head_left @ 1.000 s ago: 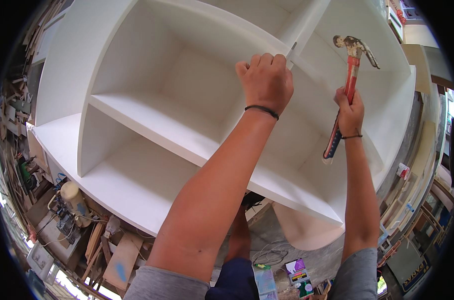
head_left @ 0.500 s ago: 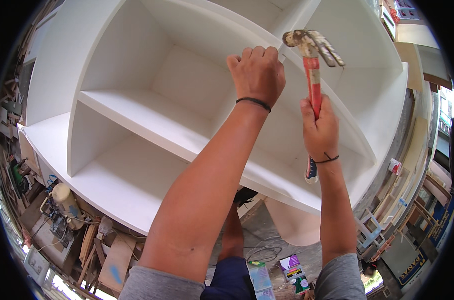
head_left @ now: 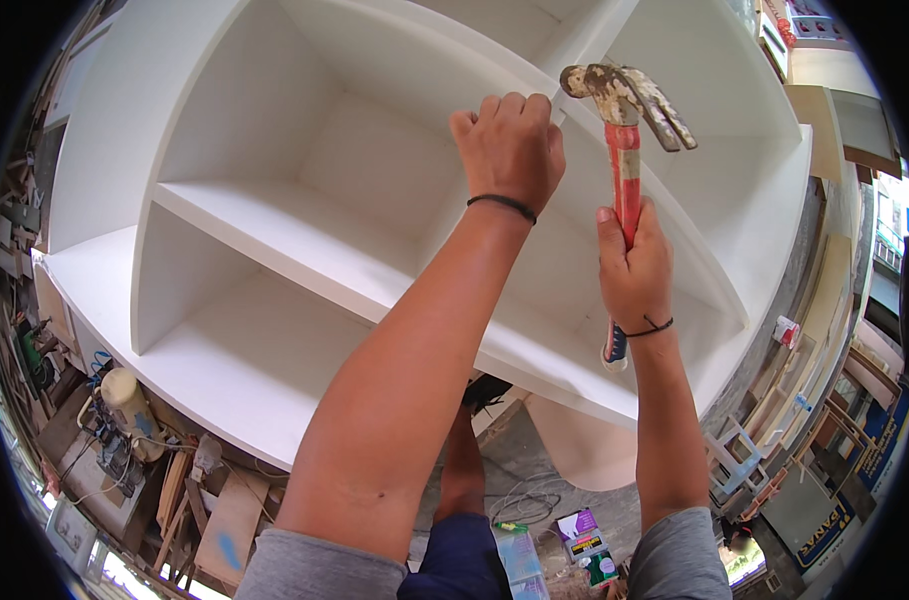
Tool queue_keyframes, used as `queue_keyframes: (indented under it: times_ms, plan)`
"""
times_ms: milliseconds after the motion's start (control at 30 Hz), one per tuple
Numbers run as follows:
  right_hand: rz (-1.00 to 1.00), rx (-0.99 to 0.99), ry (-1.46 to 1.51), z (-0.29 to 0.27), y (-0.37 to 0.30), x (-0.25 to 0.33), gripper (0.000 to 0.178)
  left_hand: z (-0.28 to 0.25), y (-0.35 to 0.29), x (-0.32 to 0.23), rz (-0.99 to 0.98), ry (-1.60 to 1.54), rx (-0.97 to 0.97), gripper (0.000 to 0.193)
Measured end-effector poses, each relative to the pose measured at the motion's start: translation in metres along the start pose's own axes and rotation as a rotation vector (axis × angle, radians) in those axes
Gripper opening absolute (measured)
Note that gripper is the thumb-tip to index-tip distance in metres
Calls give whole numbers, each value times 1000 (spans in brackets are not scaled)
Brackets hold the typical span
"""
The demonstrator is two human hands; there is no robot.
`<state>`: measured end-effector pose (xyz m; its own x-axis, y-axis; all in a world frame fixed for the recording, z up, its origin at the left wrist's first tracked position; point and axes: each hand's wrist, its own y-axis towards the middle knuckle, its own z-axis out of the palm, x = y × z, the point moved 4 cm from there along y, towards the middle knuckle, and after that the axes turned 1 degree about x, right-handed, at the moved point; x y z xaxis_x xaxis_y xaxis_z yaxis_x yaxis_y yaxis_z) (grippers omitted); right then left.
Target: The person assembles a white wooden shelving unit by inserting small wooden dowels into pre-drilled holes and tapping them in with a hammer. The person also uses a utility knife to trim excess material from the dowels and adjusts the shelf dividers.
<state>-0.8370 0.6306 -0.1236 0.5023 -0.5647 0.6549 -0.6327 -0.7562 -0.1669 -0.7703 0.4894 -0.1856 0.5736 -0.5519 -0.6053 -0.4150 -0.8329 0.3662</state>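
Red-handled, paint-flecked claw hammer (head_left: pixel 623 160) hung over curved white shelf unit (head_left: pixel 274 220), right hand (head_left: pixel 636 268) clasping lower handle, likely leaving head free; left hand (head_left: pixel 511 150), apart at left, knuckles up, perhaps bracing; grip couldn't be told.

Grey flr (head_left: pixel 514 457) w/ cable (head_left: pixel 527 493), purple pkg (head_left: pixel 579 526)

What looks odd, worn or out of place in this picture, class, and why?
The claw hammer in the right hand looks worn: pale blotches cover parts of its dark head. At lower left, a board with a blue smear lies among jumbled wood pieces, untidy beside the white shelf unit.
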Motion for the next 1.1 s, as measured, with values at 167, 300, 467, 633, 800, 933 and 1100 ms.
queue_keyframes:
  times_ms: [167,300,467,633,800,933,1100]
  plan:
    - [74,51,22,-2,2,-1,22,0,0,-1,2,-5,-9,12]
    - [49,29,18,-5,-2,2,21,1,-1,0,4,1,-7,12]
    - [59,54,-21,-3,0,-2,20,1,0,-1,8,-8,-29,11]
    - [80,61,9,-2,3,0,20,0,1,-2,3,-5,-10,10]
    - [6,25,4,-5,3,4,21,0,0,-1,-5,-16,6,11]
    - [36,61,-8,-6,7,5,20,1,1,-2,-11,-5,13,11]
    - [49,7,92,-8,2,4,19,1,1,-1,-18,-10,35,10]
